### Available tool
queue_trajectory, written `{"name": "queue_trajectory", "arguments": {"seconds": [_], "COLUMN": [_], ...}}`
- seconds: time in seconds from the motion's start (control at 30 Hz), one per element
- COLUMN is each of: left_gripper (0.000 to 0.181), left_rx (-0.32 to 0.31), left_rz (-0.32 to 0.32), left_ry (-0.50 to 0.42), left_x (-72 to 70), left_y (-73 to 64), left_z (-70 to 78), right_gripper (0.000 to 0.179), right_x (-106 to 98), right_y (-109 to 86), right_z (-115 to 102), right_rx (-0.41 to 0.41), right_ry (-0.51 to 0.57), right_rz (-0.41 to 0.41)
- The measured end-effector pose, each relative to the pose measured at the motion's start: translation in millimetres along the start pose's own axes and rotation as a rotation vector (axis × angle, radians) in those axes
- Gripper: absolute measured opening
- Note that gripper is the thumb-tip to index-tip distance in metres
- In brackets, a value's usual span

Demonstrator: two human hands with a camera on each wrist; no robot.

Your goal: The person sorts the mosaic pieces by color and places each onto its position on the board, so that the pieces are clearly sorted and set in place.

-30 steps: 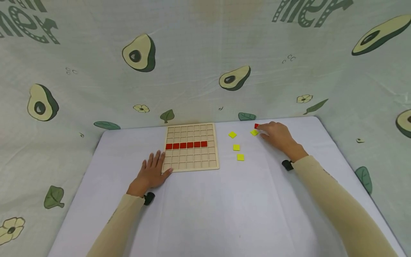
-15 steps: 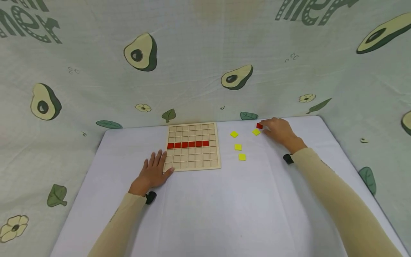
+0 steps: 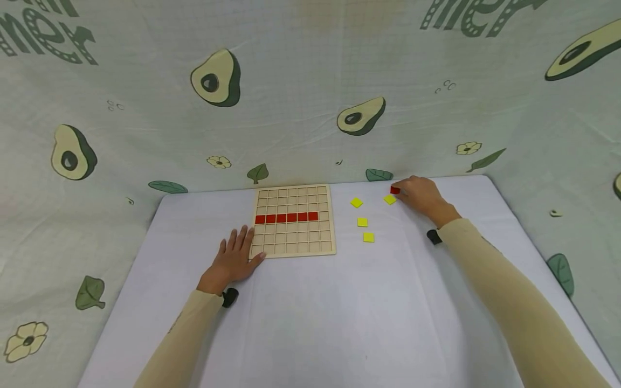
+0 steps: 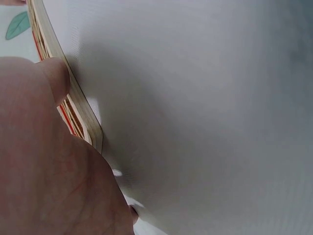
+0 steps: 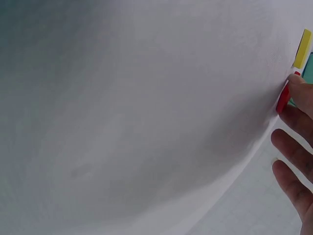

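Observation:
A light wooden grid board [image 3: 297, 248] lies at the far middle of the table. One row of its cells holds several red square tiles [image 3: 287, 217] side by side. My left hand [image 3: 232, 264] rests with straight, spread fingers at the board's near left corner; in the left wrist view the thumb lies over the board's edge [image 4: 87, 115]. At the far right, my right hand [image 3: 422, 196] pinches a loose red tile [image 5: 282, 99] between thumb and index finger, the other fingers apart from it. A yellow tile [image 3: 390, 199] lies just in front of that red tile.
Three more yellow tiles, the far one [image 3: 356, 203], the middle one [image 3: 362, 222] and the near one [image 3: 368, 237], lie between the board and my right hand. A printed cloth [image 3: 291, 97] hangs behind the white table [image 3: 310, 323].
My right hand has gone from touching the loose red tile with its fingertips to pinching it. The left hand stays on the board's corner. The whole view has shifted slightly.

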State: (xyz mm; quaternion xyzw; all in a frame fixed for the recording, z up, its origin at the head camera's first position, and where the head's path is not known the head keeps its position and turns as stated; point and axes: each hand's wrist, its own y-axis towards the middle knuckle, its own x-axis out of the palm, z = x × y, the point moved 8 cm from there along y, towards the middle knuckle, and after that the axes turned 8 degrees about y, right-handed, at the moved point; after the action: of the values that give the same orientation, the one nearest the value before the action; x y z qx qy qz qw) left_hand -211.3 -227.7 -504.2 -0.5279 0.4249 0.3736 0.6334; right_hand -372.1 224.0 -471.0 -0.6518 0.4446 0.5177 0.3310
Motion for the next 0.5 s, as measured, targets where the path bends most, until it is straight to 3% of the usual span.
{"name": "queue_trajectory", "arguments": {"seconds": [0.5], "left_gripper": [0.086], "left_rx": [0.000], "left_rz": [0.020], "left_ry": [-0.023], "left_x": [2.5], "left_y": [1.6], "left_z": [-3.4], "right_gripper": [0.026], "right_x": [-1.9], "right_y": [1.3], "right_z": [-9.4], "right_rx": [-0.038], "right_ry": [-0.021], "right_rz": [0.009]}}
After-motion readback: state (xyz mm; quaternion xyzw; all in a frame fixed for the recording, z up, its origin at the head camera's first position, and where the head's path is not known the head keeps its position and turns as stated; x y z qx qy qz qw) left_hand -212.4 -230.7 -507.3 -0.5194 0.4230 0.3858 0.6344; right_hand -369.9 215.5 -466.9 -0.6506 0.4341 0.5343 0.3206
